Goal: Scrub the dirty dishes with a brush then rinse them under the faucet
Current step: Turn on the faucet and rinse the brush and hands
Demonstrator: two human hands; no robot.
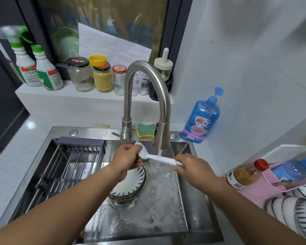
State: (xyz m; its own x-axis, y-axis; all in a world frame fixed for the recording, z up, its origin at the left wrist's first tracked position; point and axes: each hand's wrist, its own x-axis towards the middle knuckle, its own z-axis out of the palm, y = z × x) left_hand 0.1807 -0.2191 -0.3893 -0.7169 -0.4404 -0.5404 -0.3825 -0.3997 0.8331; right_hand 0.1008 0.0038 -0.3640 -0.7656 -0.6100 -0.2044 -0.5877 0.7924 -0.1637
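A white dish brush (158, 157) lies across the stream under the steel faucet (162, 138), which is running. My left hand (128, 157) grips the brush's head end, and my right hand (189, 166) holds its handle end. Below my left hand, a stack of white plates with dark leaf-pattern rims (131, 184) sits in the sink (191, 209), whose floor is wet and foamy.
A metal drying rack (67, 167) spans the sink's left half. A green-yellow sponge (146, 130) and a blue soap bottle (200, 119) stand behind the sink. Jars and spray bottles line the sill. Patterned bowls (293, 207) and a pink tray sit at right.
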